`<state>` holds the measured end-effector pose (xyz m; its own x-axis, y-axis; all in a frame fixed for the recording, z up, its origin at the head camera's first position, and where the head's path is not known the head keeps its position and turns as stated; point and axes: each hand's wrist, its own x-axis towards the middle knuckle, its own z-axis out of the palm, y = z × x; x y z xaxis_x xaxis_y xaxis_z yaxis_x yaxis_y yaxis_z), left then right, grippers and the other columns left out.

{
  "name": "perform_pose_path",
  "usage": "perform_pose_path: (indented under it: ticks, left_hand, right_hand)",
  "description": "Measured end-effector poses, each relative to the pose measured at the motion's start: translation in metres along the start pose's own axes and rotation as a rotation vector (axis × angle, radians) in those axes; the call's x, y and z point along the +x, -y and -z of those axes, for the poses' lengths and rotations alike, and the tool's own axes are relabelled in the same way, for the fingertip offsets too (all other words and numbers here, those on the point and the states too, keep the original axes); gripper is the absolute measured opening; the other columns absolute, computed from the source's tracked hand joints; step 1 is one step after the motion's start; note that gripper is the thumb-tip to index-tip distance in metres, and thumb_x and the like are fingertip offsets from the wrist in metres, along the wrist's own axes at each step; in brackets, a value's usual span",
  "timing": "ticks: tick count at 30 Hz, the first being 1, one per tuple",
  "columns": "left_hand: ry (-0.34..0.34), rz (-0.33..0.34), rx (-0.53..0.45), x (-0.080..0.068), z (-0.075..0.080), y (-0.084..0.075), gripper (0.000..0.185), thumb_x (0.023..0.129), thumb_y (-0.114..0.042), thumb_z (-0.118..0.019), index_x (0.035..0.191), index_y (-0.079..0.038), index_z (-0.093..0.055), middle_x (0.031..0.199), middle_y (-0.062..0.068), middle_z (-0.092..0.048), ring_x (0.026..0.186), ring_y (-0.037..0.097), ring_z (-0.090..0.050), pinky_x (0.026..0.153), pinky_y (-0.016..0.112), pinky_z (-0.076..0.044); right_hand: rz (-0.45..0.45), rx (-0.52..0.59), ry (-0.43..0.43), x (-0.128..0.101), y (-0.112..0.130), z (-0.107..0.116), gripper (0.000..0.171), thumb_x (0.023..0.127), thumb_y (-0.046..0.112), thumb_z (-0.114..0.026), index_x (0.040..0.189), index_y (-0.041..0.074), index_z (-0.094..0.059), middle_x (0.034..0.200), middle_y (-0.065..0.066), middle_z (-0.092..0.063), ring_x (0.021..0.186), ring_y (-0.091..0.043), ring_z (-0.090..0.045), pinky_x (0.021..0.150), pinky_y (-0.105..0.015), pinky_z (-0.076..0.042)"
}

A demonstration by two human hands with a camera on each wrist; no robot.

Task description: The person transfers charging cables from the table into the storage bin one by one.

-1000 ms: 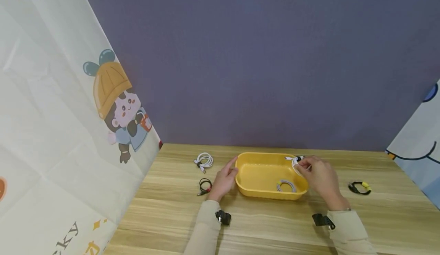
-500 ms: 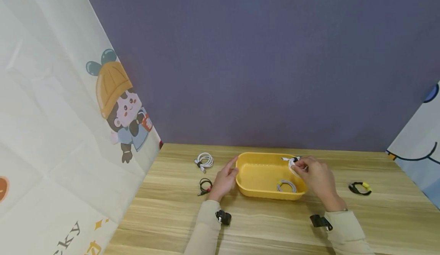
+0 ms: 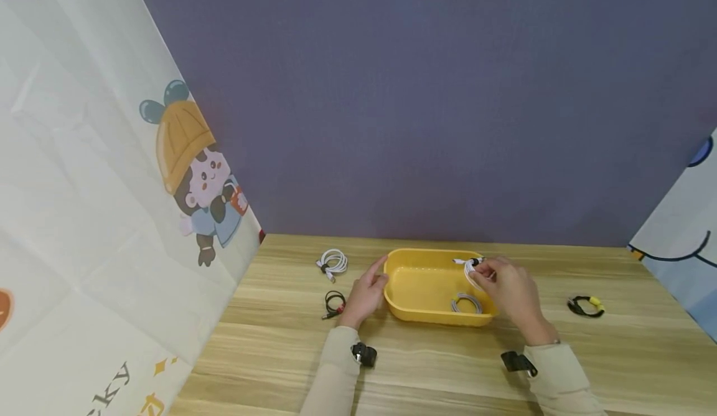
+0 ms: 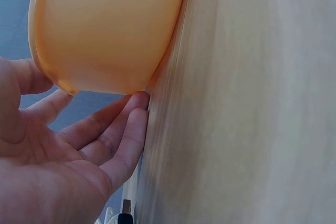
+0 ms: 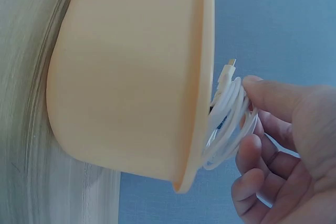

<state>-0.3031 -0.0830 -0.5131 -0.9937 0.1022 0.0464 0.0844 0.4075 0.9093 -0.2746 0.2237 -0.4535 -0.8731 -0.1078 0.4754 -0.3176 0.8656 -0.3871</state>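
- The right hand pinches a coiled white cable between thumb and fingertips; the fingers are curled round the loops, and the coil hangs at the far right rim of the yellow tub, partly over its inside.
- In the right wrist view the white cable lies just against the tub's lip, its plug end sticking up past the thumb.
- The left hand rests on the table beside the tub's left wall, fingers straight and loosely apart, gripping nothing. In the left wrist view its fingertips touch the tub's outer wall where it meets the wood.
- Inside the tub, on the near right of its floor, lies a coiled grey cable.
- The tub stands on a wooden table, about midway across it and towards the far edge.
- Left of the left hand, just beside it, lies a black cable with a red tip; farther back on the left lies another white coiled cable.
- Well off to the right of the right hand lies a black cable with a yellow band.
- Both forearms wear pale sleeves, each with a small black device at the wrist.
- Behind the table hangs a purple backdrop; a cartoon-printed sheet closes in the left side.
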Motion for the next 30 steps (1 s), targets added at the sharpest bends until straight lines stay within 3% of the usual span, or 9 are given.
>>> perform_pose_path:
  ticks: [17, 30]
  left_hand:
    - [-0.005, -0.005, -0.003, 0.0010, -0.0030, -0.0008, 0.048, 0.108, -0.029, -0.049, 0.155, -0.037, -0.044, 0.117, 0.013, -0.074, 0.062, 0.010, -0.055, 0.059, 0.028, -0.047]
    - [-0.007, 0.003, -0.007, 0.0002, -0.0035, -0.0030, 0.048, 0.108, -0.030, -0.049, 0.153, -0.042, -0.044, 0.119, 0.013, -0.073, 0.062, 0.011, -0.055, 0.060, 0.029, -0.047]
  right_hand:
    - [-0.044, 0.024, 0.074, -0.0013, 0.0008, -0.0072, 0.015, 0.091, 0.025, -0.078, 0.088, 0.010, -0.076, 0.084, -0.004, -0.071, 0.067, -0.014, -0.062, 0.055, -0.029, -0.048]
    - [-0.074, 0.020, 0.127, 0.0054, 0.0007, -0.0101, 0.018, 0.094, 0.027, -0.075, 0.089, 0.010, -0.075, 0.084, -0.006, -0.072, 0.066, -0.015, -0.063, 0.053, -0.030, -0.046]
